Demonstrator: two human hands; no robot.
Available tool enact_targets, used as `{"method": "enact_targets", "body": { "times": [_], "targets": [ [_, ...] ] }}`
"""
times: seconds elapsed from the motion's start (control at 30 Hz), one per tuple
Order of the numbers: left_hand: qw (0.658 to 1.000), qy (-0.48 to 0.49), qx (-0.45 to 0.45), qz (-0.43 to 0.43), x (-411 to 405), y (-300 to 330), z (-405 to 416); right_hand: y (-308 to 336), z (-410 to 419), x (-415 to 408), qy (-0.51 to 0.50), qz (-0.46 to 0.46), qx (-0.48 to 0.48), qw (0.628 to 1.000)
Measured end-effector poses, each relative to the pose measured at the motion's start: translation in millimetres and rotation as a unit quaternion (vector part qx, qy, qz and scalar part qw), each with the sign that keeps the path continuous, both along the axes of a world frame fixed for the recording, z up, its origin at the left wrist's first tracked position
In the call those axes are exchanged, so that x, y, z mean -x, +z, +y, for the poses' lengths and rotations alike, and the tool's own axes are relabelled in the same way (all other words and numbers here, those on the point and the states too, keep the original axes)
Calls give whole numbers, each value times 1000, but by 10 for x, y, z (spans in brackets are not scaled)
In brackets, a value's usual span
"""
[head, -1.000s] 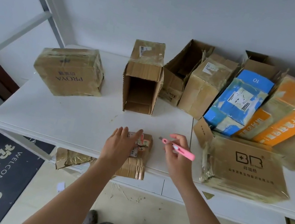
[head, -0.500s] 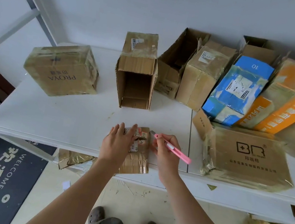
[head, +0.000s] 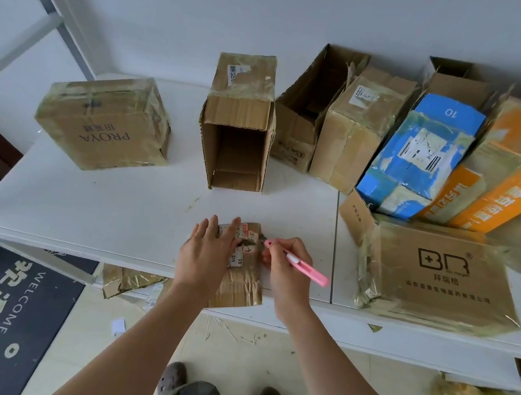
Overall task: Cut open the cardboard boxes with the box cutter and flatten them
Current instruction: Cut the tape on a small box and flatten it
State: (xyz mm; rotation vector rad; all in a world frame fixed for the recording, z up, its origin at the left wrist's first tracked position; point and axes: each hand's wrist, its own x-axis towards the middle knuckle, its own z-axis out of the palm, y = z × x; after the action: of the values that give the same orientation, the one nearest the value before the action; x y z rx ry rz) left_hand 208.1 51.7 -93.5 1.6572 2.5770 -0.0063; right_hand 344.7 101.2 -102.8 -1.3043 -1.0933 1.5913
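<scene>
Cardboard scraps and torn tape litter the floor (head: 261, 340) by the person's feet, a sign that some boxes are already dealt with. At the table (head: 109, 216) edge, the left hand (head: 207, 254) presses flat-fingered on a small taped box (head: 239, 277), while the right hand (head: 287, 271) grips the pink box cutter (head: 296, 262), its tip at the box's top. Farther back, an open-ended box (head: 236, 137), the PROYA box (head: 105, 124) and a crowded pile of boxes (head: 434, 151) stand uncut, so most work remains.
</scene>
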Motion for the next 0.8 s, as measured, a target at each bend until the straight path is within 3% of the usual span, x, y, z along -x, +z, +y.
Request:
{"method": "enact_targets", "body": {
  "times": [0.43,0.63,0.8],
  "targets": [
    [999,4,-19,-25,3,43,9,13,-125,-148,100,7,-13,995],
    [998,7,-33,-47,-20,2,-9,20,-73,-204,6,112,50,992],
    [992,-31,-68,-101,4,20,-54,77,36,-188,-1,7,-50,999]
  ]
}}
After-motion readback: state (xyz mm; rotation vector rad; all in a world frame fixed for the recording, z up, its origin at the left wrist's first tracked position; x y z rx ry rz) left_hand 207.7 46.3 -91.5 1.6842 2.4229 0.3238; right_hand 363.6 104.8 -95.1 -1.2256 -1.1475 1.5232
